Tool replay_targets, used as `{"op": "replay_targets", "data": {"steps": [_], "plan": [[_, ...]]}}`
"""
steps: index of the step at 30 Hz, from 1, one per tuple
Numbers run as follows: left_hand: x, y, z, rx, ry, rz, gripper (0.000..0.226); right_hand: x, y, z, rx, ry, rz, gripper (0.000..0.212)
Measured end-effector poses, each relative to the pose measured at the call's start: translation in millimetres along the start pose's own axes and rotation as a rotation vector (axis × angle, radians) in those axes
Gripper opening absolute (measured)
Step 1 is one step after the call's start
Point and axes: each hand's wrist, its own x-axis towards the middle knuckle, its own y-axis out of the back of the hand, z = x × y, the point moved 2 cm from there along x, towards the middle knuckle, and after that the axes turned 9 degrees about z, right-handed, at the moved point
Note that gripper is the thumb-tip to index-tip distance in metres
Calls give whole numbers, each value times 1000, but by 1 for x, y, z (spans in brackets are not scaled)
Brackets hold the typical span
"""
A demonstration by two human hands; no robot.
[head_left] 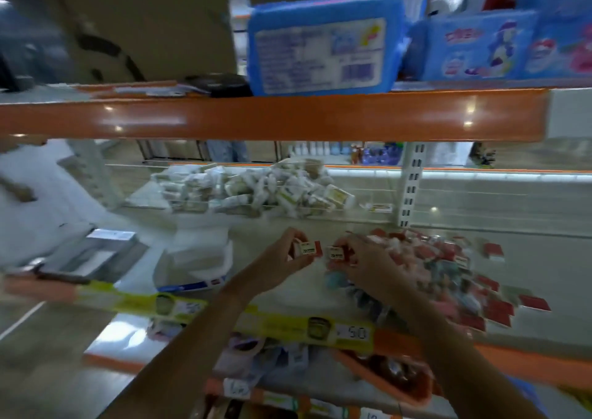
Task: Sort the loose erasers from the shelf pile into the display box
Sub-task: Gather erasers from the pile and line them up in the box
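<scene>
A: While both hands are up at the shelf (288,293), how much is sorted, do you think?

B: Not much, I judge. The pile (448,268) on the right of the shelf is big and spreads wide, and some erasers lie apart at its right edge. Most of the work is left.

A: And the hands?

B: The left hand (282,265) pinches one eraser (309,248) between thumb and fingers. The right hand (362,265) has its fingers curled round a second eraser (335,253), just at the left edge of the pile. The two erasers are near each other, above the shelf board, not yet in any box.

A: Where is the display box?

B: I cannot say for sure. A white box (195,265) stands to the left of the hands, with a blue band low on its front. It may be the one, but the picture is blurred and I cannot see inside it.

A: What are the erasers like?

B: Small rectangular blocks, white with a red end, and they have a printed label on the face. They look hard-edged and light. In the pile they seem wrapped in shiny film, some with bluish colours mixed in.

A: And behind?

B: A wire basket (243,194) full of pale small packs, further back on the same shelf.
</scene>
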Motion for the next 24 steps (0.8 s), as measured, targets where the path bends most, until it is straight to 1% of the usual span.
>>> {"op": "replay_targets", "data": {"steps": [4, 7, 10, 15, 19, 24], "plan": [[-43, 65, -31, 75, 68, 70, 20, 10, -41, -66, 2, 109, -5, 25], [-79, 116, -54, 118, 70, 163, 19, 12, -76, -119, 62, 180, -32, 21], [-116, 169, -77, 179, 87, 259, 19, 16, -114, -169, 84, 211, -88, 25], [-165, 245, -114, 216, 105, 368, 16, 24, -174, -241, 131, 278, -180, 29], [-189, 292, -150, 312, 182, 448, 20, 34, -215, -285, 135, 344, -212, 26], [-196, 335, -197, 314, 259, 483, 27, 65, -262, -332, 177, 387, -225, 20]]}}
